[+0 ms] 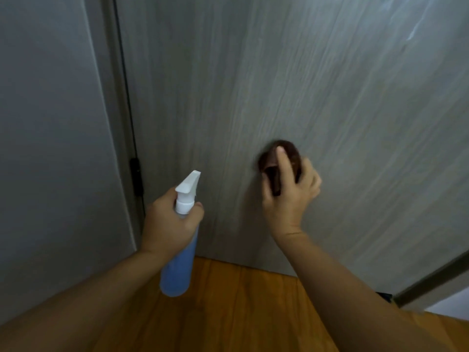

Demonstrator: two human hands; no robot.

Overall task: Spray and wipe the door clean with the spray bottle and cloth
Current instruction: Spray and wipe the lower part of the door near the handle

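A grey wood-grain door (pixel 291 85) fills most of the view. My right hand (pixel 291 194) grips a bunched dark brown cloth (pixel 271 163) and presses it against the door's lower middle. My left hand (pixel 170 222) grips the neck of a spray bottle (pixel 180 265) with a pale blue body and a white trigger head. The bottle is upright, and its nozzle points up toward the door, a little left of the cloth.
A grey wall (pixel 50 148) and the door frame stand on the left, with a black hinge (pixel 135 176) on the frame. Orange-brown wooden floor (pixel 228 308) lies below. The door's dark bottom edge (pixel 431 280) runs along the lower right.
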